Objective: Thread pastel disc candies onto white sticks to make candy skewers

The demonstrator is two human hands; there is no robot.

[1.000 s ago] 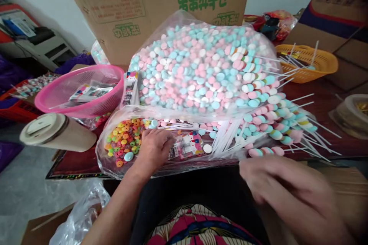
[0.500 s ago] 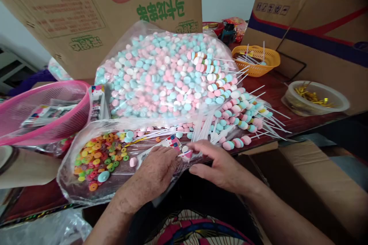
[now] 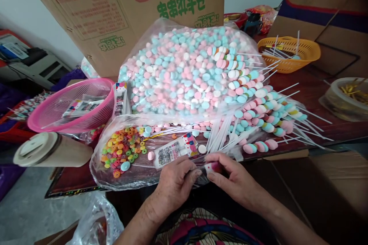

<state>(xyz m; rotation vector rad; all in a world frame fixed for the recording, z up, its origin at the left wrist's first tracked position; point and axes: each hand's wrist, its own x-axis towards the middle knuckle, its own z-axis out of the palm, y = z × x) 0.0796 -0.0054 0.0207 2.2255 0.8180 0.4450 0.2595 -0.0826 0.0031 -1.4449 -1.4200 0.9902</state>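
Low at the table's front edge, my left hand [image 3: 176, 180] is closed, thumb against forefinger, on one end of a small printed plastic bag [image 3: 212, 167]. The fingers and thumb of my right hand [image 3: 237, 176] grip the other end, where pink and white print shows. A flat printed bag [image 3: 172, 151] lies just beyond my left hand, with a pink marshmallow [image 3: 151, 155] and a white one [image 3: 202, 149] near it. White sticks [image 3: 220, 134] lie beyond my right hand. To the right are piled marshmallow skewers [image 3: 267, 113].
A large clear bag of marshmallows [image 3: 178, 76] fills the middle. Gummy rings [image 3: 123, 147] lie on plastic at left. Around stand a pink basket [image 3: 106, 111], a lidded cup [image 3: 69, 151], a yellow basket [image 3: 307, 51], a tub of gold ties [image 3: 330, 103] and a cardboard box [image 3: 138, 34].
My hands have come back toward my body, and a small printed bag is now between them. The flat bag, partly covered before, is uncovered. The view has swung left.
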